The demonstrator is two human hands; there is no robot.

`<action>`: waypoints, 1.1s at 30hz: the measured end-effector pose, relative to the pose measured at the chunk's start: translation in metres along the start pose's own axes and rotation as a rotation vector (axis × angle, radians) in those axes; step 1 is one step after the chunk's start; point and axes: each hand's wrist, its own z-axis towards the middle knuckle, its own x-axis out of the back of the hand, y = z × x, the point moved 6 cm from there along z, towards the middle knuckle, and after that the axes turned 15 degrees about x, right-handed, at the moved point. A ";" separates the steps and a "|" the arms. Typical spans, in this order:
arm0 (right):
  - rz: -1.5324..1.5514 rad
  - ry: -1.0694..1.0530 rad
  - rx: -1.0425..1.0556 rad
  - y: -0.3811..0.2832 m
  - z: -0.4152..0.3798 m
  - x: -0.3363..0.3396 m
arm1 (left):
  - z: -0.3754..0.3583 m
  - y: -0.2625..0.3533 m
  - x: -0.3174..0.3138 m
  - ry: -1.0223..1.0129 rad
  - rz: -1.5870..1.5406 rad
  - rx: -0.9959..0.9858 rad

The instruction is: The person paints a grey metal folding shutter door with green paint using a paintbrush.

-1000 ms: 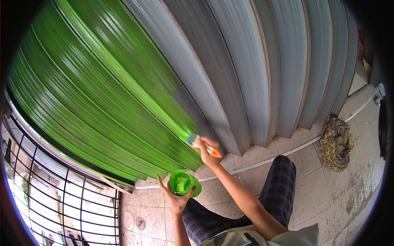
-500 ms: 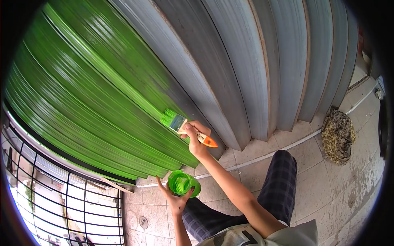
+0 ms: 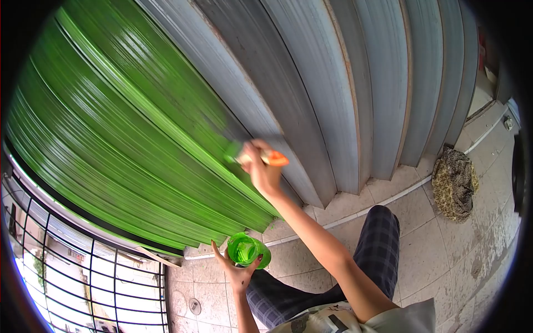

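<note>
My right hand (image 3: 262,169) is closed round the handle of a paintbrush (image 3: 275,159) with an orange handle end. Motion blurs the brush, and its green bristles lie against the folded metal panel (image 3: 166,94), at the border of wet green paint and bare grey metal. Low in the view, my left hand (image 3: 239,273) holds a green container (image 3: 244,250) from its near side, thumb and fingers spread around it. Green paint shows inside the open top.
Unpainted grey folds (image 3: 327,83) stretch to the right. A black window grille (image 3: 83,272) stands at lower left. On the tiled floor (image 3: 411,238) lies a crumpled patterned cloth (image 3: 455,186). My legs in checked trousers (image 3: 377,238) are bent below the panel.
The brush and my right hand have moved slightly up, and the handle now points more to the right. Green covers slightly more of the fold near the bristles. My left hand stays nearly still.
</note>
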 end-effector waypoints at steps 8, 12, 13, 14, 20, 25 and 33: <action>-0.048 -0.192 0.384 -0.029 0.045 -0.049 | -0.002 0.008 -0.007 -0.009 0.048 -0.024; -0.283 -0.099 0.149 0.026 -0.028 0.072 | -0.001 0.007 -0.005 -0.011 0.013 -0.007; -0.370 -0.054 0.056 0.041 -0.044 0.101 | -0.002 0.007 -0.005 -0.007 0.004 -0.002; -0.477 -0.047 0.034 0.054 -0.055 0.119 | -0.002 0.006 -0.005 -0.016 -0.001 0.005; -0.469 -0.085 0.005 0.013 0.003 0.029 | -0.003 0.007 -0.002 -0.040 -0.023 0.005; 0.058 -0.102 0.345 -0.076 0.075 -0.071 | -0.004 0.006 -0.001 -0.032 -0.033 -0.013; -0.415 -0.075 0.113 0.055 -0.037 0.109 | -0.004 0.008 -0.003 -0.028 -0.014 -0.002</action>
